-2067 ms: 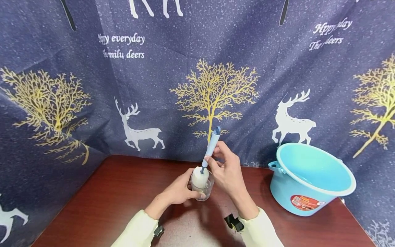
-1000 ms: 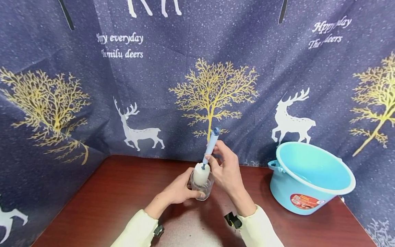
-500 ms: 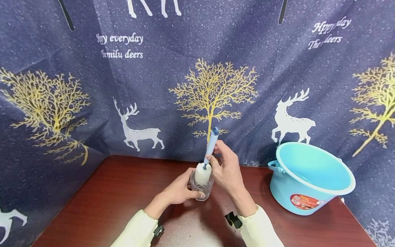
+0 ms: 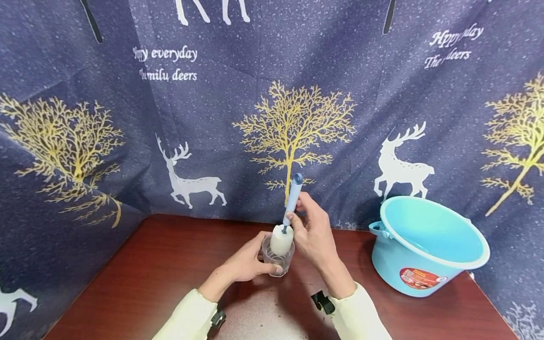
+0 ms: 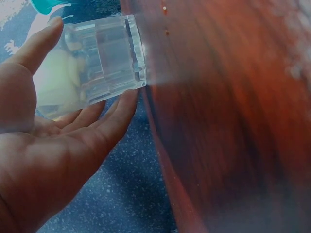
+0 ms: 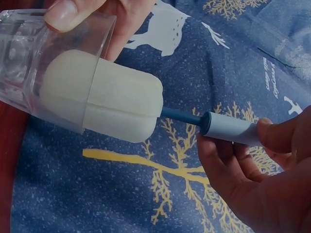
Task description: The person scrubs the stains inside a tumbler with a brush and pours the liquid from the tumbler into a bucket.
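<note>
My left hand [image 4: 244,262] grips a clear faceted cup [image 4: 277,267] around its side, the thumb in front. In the left wrist view the cup's base [image 5: 137,51] is close to the tabletop. My right hand [image 4: 313,231] pinches the pale blue handle [image 4: 292,200] of a sponge cup brush between thumb and fingers. The handle leans a little to the right, its ringed end up. The white sponge head [image 6: 124,99] is partly inside the cup, its upper part sticking out past the rim. A dark blue stem [image 6: 181,115] joins sponge and handle.
A light blue bucket [image 4: 425,264] with a red label stands at the right of the brown table [image 4: 140,278]. Behind the table hangs a dark blue cloth [image 4: 238,141] printed with deer and trees. Small droplets dot the table near the front.
The sponge head has risen slightly in the cup, then shifted right toward the cup's right side, the right hand moving slightly with it. The left hand and cup stay almost still.
</note>
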The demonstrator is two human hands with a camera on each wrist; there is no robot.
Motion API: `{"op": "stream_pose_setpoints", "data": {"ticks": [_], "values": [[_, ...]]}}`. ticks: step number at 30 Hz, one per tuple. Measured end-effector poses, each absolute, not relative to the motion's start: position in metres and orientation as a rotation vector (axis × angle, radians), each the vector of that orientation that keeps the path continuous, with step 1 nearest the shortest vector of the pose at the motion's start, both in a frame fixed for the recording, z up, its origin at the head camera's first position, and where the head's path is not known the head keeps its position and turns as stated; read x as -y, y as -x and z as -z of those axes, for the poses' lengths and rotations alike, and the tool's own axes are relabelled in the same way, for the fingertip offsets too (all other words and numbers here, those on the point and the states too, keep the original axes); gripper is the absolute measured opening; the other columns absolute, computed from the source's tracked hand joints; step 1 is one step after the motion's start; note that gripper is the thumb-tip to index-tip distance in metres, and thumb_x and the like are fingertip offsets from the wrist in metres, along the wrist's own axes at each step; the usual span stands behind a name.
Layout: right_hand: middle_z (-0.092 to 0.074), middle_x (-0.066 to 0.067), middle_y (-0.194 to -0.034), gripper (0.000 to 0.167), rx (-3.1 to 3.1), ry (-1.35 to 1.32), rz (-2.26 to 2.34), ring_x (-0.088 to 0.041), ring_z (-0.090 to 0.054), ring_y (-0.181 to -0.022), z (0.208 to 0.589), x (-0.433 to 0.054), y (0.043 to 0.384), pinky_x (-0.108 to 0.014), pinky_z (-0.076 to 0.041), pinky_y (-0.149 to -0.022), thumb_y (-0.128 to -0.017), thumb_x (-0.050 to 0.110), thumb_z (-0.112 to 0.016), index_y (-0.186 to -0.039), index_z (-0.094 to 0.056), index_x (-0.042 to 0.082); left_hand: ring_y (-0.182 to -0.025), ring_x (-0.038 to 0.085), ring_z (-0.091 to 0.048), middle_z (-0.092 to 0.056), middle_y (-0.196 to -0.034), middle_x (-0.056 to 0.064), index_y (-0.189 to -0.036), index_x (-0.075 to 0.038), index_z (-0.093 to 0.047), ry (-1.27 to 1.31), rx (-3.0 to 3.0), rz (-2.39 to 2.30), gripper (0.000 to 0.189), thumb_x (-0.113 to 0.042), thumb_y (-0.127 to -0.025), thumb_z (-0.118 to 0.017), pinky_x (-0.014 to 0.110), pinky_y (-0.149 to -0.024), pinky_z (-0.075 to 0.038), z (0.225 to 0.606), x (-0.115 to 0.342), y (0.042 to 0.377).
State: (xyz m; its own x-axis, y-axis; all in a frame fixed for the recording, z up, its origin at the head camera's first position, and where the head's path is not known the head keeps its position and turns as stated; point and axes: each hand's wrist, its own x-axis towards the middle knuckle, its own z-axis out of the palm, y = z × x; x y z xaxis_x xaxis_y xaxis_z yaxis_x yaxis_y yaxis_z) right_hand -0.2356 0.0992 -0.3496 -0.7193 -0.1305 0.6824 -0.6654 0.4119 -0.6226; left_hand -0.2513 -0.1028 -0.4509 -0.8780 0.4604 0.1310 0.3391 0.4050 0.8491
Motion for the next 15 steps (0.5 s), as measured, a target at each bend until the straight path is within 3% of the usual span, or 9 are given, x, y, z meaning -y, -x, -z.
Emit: {"op": "stream_pose_setpoints", "data": {"ticks": [15], "values": [[-0.072,-0.006,-0.101,0.036,2.148,-0.661,-1.265,-0.022,-0.069,-0.1,0.3464,-0.1054,0.237,-0.037,-0.059,-0.072,-0.094,-0.007,-0.073,-0.123,-0.066,0.014,-0.121,0.022,-0.062,-0.062,-0.132,0.008,-0.144,-0.006,-0.046,-0.776,-2.584,-1.429,0.077,-0.028,-0.085,-0.091,0.038,-0.101,-0.054,0.453,0.1003,0.2513]]}}
